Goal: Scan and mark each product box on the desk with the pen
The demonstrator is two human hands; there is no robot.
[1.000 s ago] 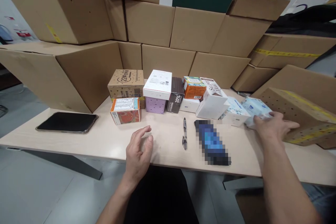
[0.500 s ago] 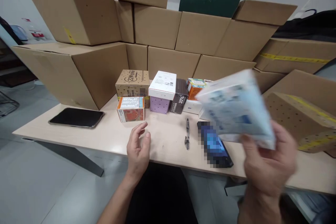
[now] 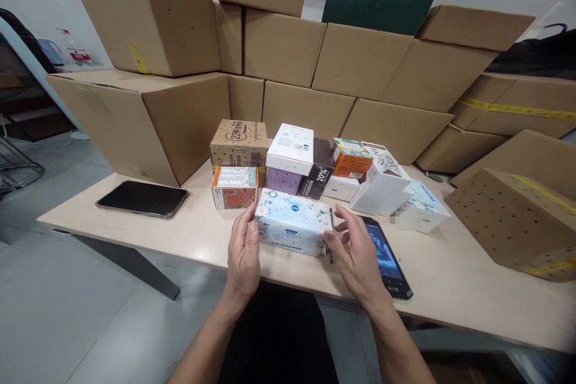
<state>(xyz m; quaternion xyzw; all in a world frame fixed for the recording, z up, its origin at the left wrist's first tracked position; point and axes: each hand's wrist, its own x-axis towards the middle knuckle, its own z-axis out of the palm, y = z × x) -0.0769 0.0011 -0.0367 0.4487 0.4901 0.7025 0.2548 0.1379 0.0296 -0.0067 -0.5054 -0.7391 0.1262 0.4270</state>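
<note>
A pale blue, flower-printed tissue pack [image 3: 292,222] lies lengthwise on the table in front of me, between both hands. At its left end, my left hand [image 3: 244,252] presses with curved fingers against the wrapper. My right hand [image 3: 355,249] has its thumb and bent fingers at the opposite end. Close to that end is a dark pen [image 3: 332,219], mostly hidden by the pack and the hand. A black handheld device with a lit screen [image 3: 382,252] lies right beside my right hand.
Behind the pack stand an orange box [image 3: 234,188], a brown box [image 3: 238,144], a white-lidded purple box [image 3: 290,150] and a white carton [image 3: 382,183]. Another tissue pack [image 3: 427,207] sits farther right. A phone [image 3: 143,198] lies left. Large cardboard boxes [image 3: 308,108] wall the back.
My right hand has brought the tissue pack from the raised right side down and left onto the table. My left hand has come to its left end. The view has shifted slightly.
</note>
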